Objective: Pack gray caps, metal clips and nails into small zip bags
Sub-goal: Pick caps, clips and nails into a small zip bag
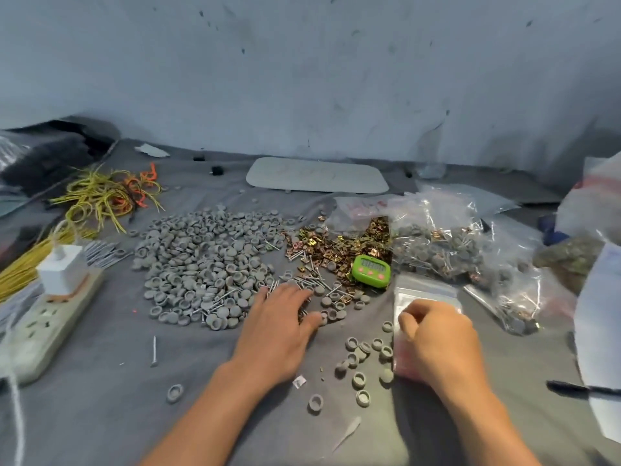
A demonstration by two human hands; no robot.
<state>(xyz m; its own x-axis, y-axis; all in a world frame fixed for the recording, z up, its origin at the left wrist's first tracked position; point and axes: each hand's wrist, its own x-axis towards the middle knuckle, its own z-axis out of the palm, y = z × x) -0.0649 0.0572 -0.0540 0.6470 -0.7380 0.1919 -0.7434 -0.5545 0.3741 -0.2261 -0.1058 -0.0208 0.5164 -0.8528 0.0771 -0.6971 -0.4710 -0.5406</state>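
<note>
A green timer (371,269) sits on the gray cloth (100,415). Near left, a white charger (62,270) is plugged into a white power strip (40,331); yellow and orange wires (104,196) lie beyond. A white tray (317,175) rests by the far wall (302,79), a black pen (568,387) near right

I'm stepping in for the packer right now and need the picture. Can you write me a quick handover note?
Left hand: open, fingers spread flat on the nails at the near edge of the gray caps pile.
Right hand: fingers curled on the stack of flat zip bags, apparently pinching the top one.
Metal clips lie heaped behind the nails, beside a green timer. A few loose caps sit between the hands.
Done: filled bags are piled at the right.
Left: large heaps of caps, clips and nails are not yet bagged.
</note>
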